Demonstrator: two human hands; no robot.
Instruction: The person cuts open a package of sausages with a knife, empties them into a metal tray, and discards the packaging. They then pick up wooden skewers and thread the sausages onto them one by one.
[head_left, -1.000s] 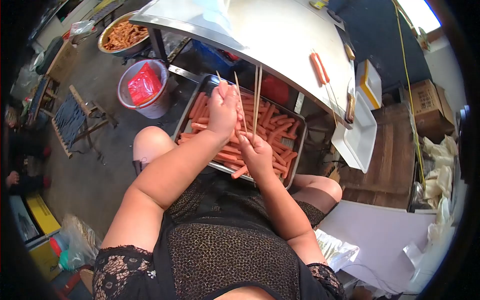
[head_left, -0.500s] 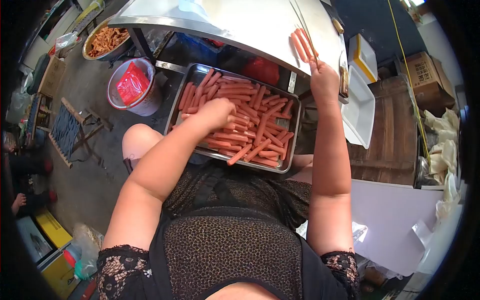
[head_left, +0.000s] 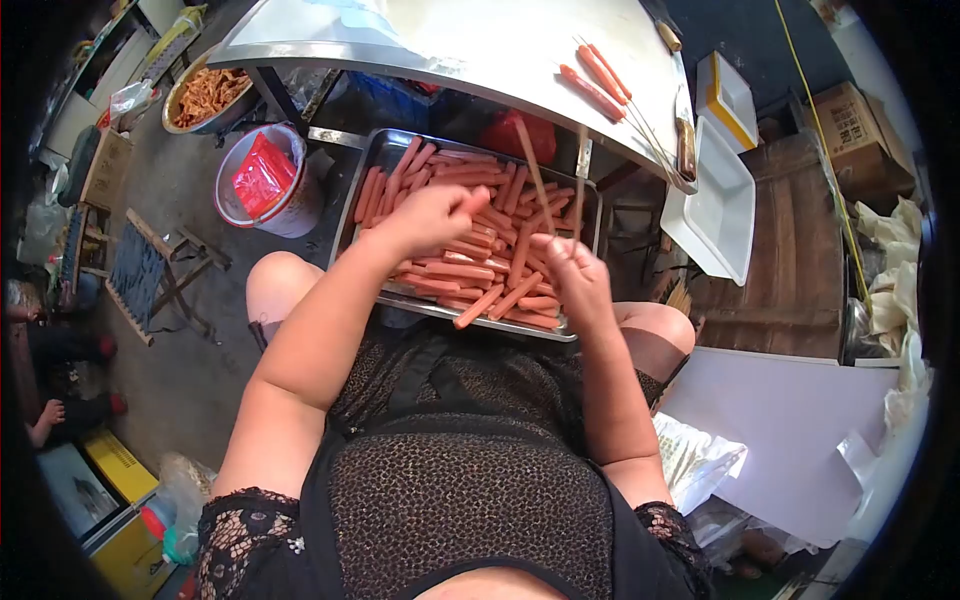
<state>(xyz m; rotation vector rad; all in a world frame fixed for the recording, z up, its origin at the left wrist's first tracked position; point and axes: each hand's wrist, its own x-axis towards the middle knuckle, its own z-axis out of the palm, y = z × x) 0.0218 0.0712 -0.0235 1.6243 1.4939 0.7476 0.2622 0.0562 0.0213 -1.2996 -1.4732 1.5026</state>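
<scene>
A heap of pink sausages (head_left: 465, 270) fills a metal tray (head_left: 371, 160) across my lap. Above the heap is my left hand (head_left: 432, 220), fingers closed; whatever it may grip cannot be told apart from the sausages behind. At the tray's right side, my right hand (head_left: 580, 278) is closed around the lower ends of two thin skewers (head_left: 535, 165), which point up and away with bare upper parts. On the white table, skewered sausages (head_left: 592, 92) lie near the front right edge, their sticks reaching toward the corner.
A knife (head_left: 685, 140) lies at the table's right edge, beside a white plastic tray (head_left: 725, 205). At the left stand a bucket (head_left: 305, 190) with a red packet, a basin (head_left: 180, 118) of food and a folding stool (head_left: 140, 270). Another person's hand (head_left: 52, 411) shows far left.
My right hand has left the skewered sausages on the table and come down to the tray with bare skewers. My left hand has lifted slightly from the sausage heap.
</scene>
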